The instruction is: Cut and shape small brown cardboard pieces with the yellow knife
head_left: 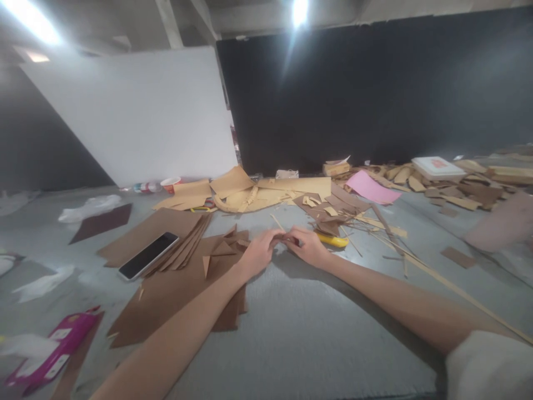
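My left hand [261, 253] and my right hand [307, 245] meet over the grey table, fingertips pinched together. Between them is a thin tan strip [277, 223] that slants up and away from the fingers; its lower end is hidden by them. Just beyond my right hand lies a yellow-handled cutter [333, 240]. Folded brown paper pieces [225, 250] rest on larger brown sheets [166, 305] beside my left hand and under my left forearm.
A phone [149, 255] lies on stacked brown sheets [145, 230] at left. A magenta packet [58, 347] is at lower left. Tan card sheets [233, 182], paper scraps [328, 211], a pink sheet [372, 187] and a white box [438, 168] line the back. Long thin strips [453, 283] cross the right.
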`<state>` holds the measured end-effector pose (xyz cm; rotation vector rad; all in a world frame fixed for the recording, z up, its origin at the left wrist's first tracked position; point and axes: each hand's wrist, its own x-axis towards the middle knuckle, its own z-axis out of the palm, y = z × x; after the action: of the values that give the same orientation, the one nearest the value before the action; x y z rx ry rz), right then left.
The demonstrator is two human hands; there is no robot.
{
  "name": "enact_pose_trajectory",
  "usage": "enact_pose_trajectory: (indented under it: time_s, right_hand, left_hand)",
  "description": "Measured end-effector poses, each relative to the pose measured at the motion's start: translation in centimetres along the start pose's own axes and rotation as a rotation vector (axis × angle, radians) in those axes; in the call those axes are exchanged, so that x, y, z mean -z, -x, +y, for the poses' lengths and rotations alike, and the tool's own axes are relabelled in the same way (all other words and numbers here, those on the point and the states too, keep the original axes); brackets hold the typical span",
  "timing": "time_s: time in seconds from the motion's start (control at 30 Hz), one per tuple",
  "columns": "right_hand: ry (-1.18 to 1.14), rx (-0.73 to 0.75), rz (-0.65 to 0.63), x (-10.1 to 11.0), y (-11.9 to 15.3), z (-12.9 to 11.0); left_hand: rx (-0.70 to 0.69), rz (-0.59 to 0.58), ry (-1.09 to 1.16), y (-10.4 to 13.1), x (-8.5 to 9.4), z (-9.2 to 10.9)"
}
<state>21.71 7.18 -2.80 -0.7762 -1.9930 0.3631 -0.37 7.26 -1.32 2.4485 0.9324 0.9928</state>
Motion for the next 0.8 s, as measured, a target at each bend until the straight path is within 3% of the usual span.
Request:
enact_pose_trajectory:
  time_s: [0.47, 0.63, 0.8]
  right_hand:
    - [0.064, 0.018, -0.081, -0.2, 0.0, -0.3]
    - [0.124, 0.029, -0.146, -0.4, 0.4, -0.1]
    - [0.179, 0.084, -0.133, -0.4, 0.0, -2.4]
  left_hand:
    - [-0.117, -0.037, -0.163, -0.3, -0.6, -1.9]
    - [-0.001, -0.042, -0.177, -0.3, -1.3, -2.9]
    - [-0.052, -0.104, -0.126, -0.4, -1.2, -3.2]
